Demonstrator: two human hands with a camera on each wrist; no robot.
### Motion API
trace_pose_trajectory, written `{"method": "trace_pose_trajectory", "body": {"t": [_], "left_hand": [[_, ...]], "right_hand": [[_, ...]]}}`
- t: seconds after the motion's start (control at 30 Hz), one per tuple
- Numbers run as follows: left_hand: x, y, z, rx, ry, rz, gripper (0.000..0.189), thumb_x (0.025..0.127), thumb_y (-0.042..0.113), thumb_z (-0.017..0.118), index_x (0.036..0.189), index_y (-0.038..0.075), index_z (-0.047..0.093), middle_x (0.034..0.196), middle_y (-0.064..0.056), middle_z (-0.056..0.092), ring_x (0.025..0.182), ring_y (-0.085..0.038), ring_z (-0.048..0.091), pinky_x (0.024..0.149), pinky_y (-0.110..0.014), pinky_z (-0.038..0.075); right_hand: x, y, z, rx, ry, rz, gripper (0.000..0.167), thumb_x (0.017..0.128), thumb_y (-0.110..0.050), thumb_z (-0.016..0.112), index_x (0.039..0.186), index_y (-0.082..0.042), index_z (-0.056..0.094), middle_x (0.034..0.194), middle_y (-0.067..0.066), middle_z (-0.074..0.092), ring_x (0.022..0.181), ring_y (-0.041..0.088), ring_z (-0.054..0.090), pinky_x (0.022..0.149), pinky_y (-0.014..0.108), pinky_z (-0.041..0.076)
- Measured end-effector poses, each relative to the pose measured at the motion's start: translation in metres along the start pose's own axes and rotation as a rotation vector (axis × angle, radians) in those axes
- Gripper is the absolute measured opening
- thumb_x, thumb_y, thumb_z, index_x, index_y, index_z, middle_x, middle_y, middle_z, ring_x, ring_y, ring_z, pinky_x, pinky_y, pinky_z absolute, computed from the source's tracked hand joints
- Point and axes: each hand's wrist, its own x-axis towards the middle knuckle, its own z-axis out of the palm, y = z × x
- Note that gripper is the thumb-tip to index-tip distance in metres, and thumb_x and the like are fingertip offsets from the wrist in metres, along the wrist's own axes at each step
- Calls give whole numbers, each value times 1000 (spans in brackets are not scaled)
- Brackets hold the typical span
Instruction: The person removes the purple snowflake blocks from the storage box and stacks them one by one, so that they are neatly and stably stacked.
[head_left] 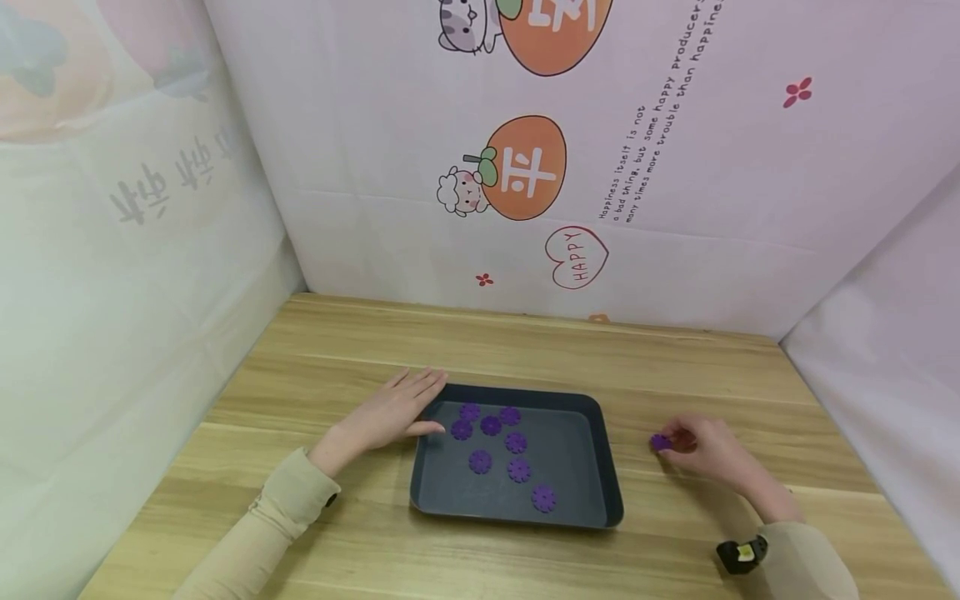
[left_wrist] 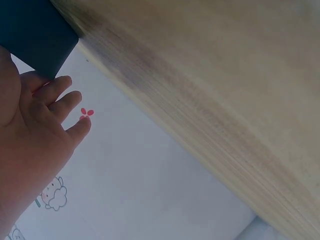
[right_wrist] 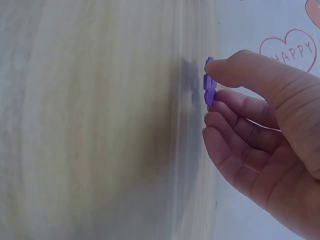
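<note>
A dark grey rectangular tray (head_left: 577, 467) sits on the wooden table with several purple snowflake discs (head_left: 518, 471) lying flat in it, notched around their edges. My left hand (head_left: 393, 410) rests at the tray's far left corner, fingers straight along the rim and thumb reaching over the inside. In the left wrist view, the fingers (left_wrist: 65, 102) touch the corner of the tray (left_wrist: 37, 37). To the right of the tray, my right hand (head_left: 708, 450) pinches one purple snowflake disc (right_wrist: 209, 82) between thumb and fingertips, close over the table. The disc stands edge-on in the right wrist view.
The light wooden table (head_left: 360, 333) ends at a white printed cloth (head_left: 390, 233) at the back. White cloth walls (head_left: 172, 317) also rise on the left and right. A small black device (head_left: 741, 555) is strapped at the right wrist.
</note>
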Motion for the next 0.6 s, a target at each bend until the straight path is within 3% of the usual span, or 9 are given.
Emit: {"method": "trace_pose_trajectory", "body": {"t": [0.6], "left_hand": [[1, -1, 1, -9, -4, -1, 82, 96, 56, 52, 155, 3, 31, 161, -16, 34, 149, -32, 34, 124, -55, 25]], "right_hand": [[-2, 7, 1, -26, -30, 42, 20, 77, -9, 82, 91, -3, 70, 83, 3, 71, 70, 0, 60, 61, 20, 54]]}}
